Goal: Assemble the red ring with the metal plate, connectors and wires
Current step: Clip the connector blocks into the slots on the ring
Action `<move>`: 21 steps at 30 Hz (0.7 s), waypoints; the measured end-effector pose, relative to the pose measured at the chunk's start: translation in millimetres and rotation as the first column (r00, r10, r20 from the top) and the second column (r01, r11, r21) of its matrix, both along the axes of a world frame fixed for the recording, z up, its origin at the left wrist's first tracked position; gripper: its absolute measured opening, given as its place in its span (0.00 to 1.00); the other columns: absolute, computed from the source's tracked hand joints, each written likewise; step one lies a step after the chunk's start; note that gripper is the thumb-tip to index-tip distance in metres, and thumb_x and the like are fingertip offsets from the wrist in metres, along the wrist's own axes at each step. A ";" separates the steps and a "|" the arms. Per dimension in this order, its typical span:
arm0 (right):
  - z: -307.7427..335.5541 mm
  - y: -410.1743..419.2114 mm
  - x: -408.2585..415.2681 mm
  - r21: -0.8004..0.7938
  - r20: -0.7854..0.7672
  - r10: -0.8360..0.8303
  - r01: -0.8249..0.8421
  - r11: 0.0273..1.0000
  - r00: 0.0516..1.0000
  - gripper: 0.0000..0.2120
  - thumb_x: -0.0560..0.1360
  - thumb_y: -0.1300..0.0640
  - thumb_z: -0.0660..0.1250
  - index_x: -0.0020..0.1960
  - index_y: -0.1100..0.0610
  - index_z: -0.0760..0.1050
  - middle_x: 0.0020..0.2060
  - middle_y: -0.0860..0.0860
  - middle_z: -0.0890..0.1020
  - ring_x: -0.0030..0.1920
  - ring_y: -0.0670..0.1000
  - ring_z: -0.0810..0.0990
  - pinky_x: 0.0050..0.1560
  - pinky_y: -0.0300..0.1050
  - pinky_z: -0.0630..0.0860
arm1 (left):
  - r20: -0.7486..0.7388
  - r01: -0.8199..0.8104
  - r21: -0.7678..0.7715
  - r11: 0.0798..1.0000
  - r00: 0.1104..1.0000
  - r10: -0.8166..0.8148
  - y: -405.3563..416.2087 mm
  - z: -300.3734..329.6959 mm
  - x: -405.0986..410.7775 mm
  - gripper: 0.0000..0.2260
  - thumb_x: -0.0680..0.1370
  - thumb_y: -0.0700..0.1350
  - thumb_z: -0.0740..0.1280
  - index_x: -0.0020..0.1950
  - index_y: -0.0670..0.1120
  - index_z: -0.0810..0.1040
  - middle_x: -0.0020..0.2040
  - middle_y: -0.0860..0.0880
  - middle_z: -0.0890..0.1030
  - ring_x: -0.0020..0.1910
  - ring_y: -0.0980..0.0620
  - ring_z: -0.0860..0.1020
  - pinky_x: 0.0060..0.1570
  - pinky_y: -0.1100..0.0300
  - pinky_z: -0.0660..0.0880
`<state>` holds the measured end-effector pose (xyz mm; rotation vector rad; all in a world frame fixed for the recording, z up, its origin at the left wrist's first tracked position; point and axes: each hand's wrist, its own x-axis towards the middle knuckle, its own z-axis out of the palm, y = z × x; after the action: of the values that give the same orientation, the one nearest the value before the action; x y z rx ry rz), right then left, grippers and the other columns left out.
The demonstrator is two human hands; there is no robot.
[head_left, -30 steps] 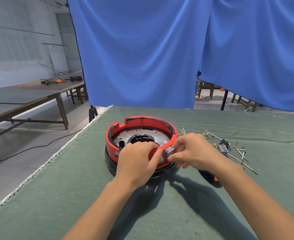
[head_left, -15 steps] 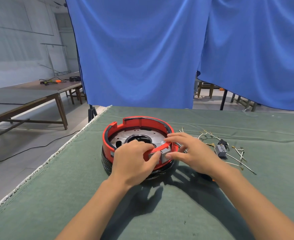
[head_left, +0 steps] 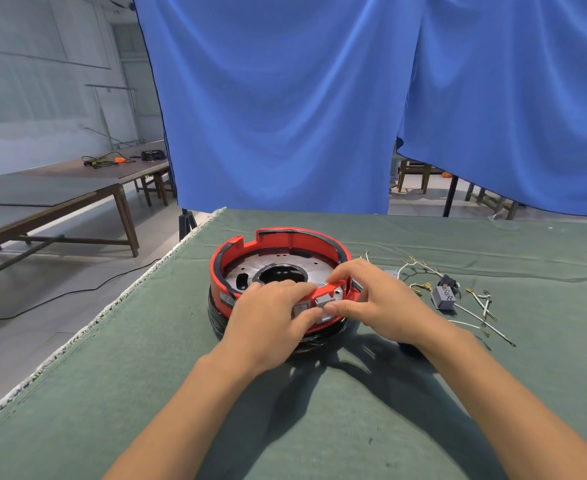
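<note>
left hand (head_left: 271, 317) still grips red ring (head_left: 281, 242) near rim | right hand (head_left: 375, 303) now pinches grey connector (head_left: 324, 303) into rim, fingers reaching further over

I count one red ring (head_left: 278, 244), one metal plate (head_left: 316, 268) inside it, two grey connectors (head_left: 324, 301) in its near wall, one loose connector (head_left: 443, 297) to its right.

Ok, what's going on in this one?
A person is fitting a small grey connector into the near wall of the red ring, which surrounds the metal plate. The left hand grips the ring; the right hand pinches the connector. Loose wires lie on the green cloth to the right.
</note>
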<state>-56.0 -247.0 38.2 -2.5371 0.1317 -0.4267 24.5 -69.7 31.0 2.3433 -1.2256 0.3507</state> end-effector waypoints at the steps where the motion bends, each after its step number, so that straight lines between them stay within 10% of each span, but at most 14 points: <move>1: 0.7 -0.3 -0.1 0.022 0.002 0.017 -0.017 1.000 1.000 0.12 0.71 0.44 0.71 0.50 0.39 0.70 0.51 0.40 0.75 0.38 0.39 0.74 0.44 0.41 0.71 | -0.026 0.006 -0.006 1.000 1.000 -0.006 1.1 1.6 1.5 0.17 0.77 0.57 0.62 0.66 0.57 0.75 0.57 0.57 0.80 0.58 0.54 0.75 0.56 0.56 0.66; 14: -7.5 10.1 7.1 0.059 0.114 -0.004 -0.003 0.998 0.993 0.09 0.71 0.51 0.73 0.47 0.44 0.74 0.45 0.39 0.75 0.48 0.48 0.76 0.53 0.49 0.73 | -0.079 -0.049 -0.120 0.992 0.996 0.040 -1.7 -3.3 0.9 0.14 0.76 0.53 0.65 0.62 0.60 0.78 0.54 0.57 0.82 0.54 0.56 0.75 0.54 0.59 0.63; 21: -5.3 7.0 4.0 0.150 0.142 -0.018 -0.004 0.989 0.990 0.11 0.70 0.52 0.73 0.46 0.38 0.75 0.47 0.40 0.76 0.35 0.39 0.73 0.41 0.39 0.70 | 0.056 -0.033 -0.190 0.981 0.997 0.044 -6.2 -8.2 -2.4 0.18 0.73 0.58 0.58 0.58 0.57 0.80 0.48 0.55 0.82 0.51 0.55 0.77 0.44 0.59 0.58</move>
<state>-51.9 -240.0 32.9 -2.3508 0.1144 -0.5777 22.1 -75.9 22.9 2.2099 -1.1226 0.5307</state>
